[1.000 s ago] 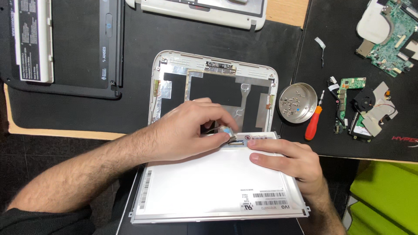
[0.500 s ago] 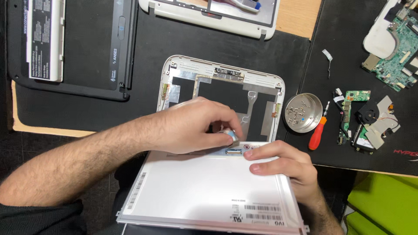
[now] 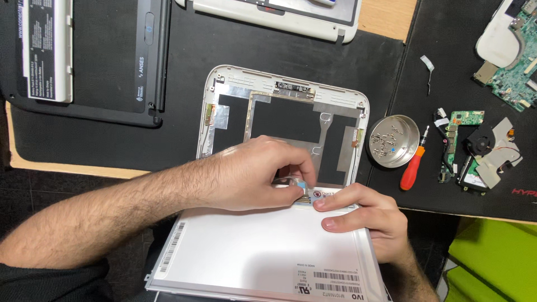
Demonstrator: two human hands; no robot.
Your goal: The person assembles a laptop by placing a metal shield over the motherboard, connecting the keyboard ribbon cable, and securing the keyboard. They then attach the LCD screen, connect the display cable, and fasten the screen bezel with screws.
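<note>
The right hand [image 3: 363, 223] presses flat, fingers open, steadying the screen panel [image 3: 251, 257], while the left hand [image 3: 257, 173] pinches the small cable tab [image 3: 297, 183] at its edge.

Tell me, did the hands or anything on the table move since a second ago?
Hardly. The left hand still pinches the small tab at the flat screen panel edge, and the right hand still presses the panel down. The white lid shell, metal dish and red screwdriver stayed put.

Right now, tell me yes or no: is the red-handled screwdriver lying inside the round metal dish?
No, the red-handled screwdriver lies on the black mat just right of the round metal dish, which holds only small screws.
</note>
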